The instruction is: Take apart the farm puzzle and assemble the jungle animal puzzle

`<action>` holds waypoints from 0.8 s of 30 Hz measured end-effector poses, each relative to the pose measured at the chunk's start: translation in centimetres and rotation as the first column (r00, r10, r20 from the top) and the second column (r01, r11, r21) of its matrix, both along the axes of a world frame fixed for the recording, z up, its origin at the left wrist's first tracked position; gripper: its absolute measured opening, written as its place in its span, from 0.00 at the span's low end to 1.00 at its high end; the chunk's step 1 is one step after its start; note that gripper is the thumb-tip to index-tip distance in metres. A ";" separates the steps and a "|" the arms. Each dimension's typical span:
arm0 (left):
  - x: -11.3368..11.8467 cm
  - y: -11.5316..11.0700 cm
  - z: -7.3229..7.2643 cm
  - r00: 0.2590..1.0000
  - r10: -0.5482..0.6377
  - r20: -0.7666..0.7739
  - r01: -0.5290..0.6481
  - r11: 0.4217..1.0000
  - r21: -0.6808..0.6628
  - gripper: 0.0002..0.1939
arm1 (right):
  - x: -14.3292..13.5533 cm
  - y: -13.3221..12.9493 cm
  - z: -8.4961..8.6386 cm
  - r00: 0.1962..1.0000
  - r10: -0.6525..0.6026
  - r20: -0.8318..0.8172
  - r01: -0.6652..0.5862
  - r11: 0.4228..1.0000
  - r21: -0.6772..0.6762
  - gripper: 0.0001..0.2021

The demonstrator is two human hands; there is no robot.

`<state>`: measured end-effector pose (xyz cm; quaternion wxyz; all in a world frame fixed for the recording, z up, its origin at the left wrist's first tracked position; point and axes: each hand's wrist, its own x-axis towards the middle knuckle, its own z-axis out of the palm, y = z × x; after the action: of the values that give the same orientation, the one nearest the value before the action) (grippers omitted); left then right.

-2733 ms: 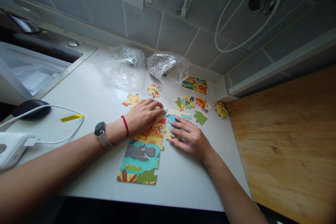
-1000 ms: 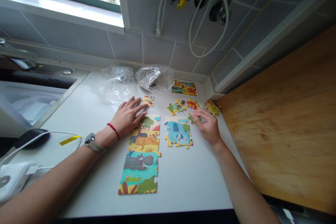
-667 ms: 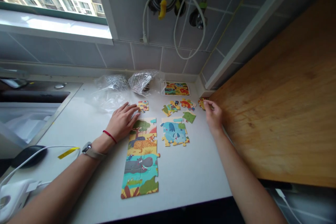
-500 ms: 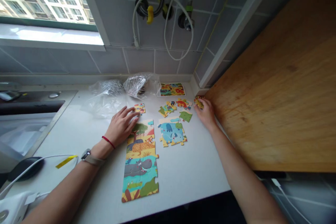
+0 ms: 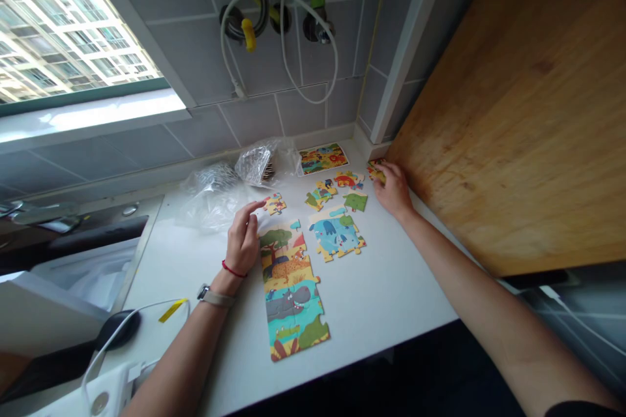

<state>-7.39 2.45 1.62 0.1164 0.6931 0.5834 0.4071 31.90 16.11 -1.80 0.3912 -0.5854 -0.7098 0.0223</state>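
My left hand (image 5: 242, 238) stretches its index finger to the edge of a small joined puzzle section (image 5: 274, 204); its other fingers curl loosely and hold nothing. Below it lies a tall assembled puzzle section (image 5: 295, 300) with a tree, a leopard and a hippo. My right hand (image 5: 394, 190) has its fingers bent round a yellowish puzzle piece (image 5: 377, 172) by the wooden panel; its fingertips are partly hidden. Between the hands are a blue elephant section (image 5: 337, 236), a green piece (image 5: 355, 202), a red lion section (image 5: 348, 180) and a yellow-green section (image 5: 321, 195).
A picture card (image 5: 323, 159) of the puzzle lies against the back wall. Clear plastic bags (image 5: 215, 192) sit left of it. The wooden panel (image 5: 528, 124) bounds the right side, a sink (image 5: 141, 234) the left. A cable (image 5: 105, 345) runs at front left.
The view has turned and shifted. My left hand has drawn in its spread fingers, leaving the index extended at the small section. My right hand stays at the pieces by the panel.
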 end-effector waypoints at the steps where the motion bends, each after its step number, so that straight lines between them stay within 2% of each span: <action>1: 0.1 -0.1 0.2 0.999 0.024 0.040 -0.024 1.000 0.001 0.21 | 0.0 0.0 0.0 1.000 -0.012 -0.011 0.012 1.000 0.015 0.22; 5: 0.2 -0.1 0.1 0.983 0.053 0.178 -0.053 0.999 -0.006 0.18 | -0.1 -0.2 -0.1 0.999 -0.024 0.023 0.024 1.000 0.009 0.24; 9: 0.1 0.2 -0.4 0.961 0.053 0.272 -0.057 0.998 0.008 0.18 | -1.0 -0.7 0.2 0.988 -0.057 0.146 0.062 0.998 -0.032 0.24; 11: 0.1 0.3 -0.6 0.956 0.056 0.287 -0.059 0.998 0.004 0.18 | -1.5 -1.2 0.5 0.976 0.004 0.219 0.006 0.999 -0.042 0.24; 13: 0.0 0.3 -0.7 0.953 0.054 0.299 -0.053 0.999 -0.012 0.19 | -2.0 -1.6 0.9 0.958 0.116 0.261 -0.093 0.991 -0.101 0.25; 16: 0.0 0.4 -0.6 0.951 0.044 0.305 -0.040 0.999 -0.020 0.19 | -2.3 -1.7 1.6 0.965 0.197 0.171 -0.156 0.961 -0.227 0.23; 24: 0.1 0.4 -0.5 0.977 0.004 0.212 -0.015 0.999 0.050 0.17 | -1.0 0.5 5.5 0.999 0.033 -0.041 -0.046 0.930 -0.364 0.23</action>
<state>-7.26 2.87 1.08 0.1580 0.6458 0.5603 0.4941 30.90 16.66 3.68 0.2873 -0.6329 -0.6983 0.1713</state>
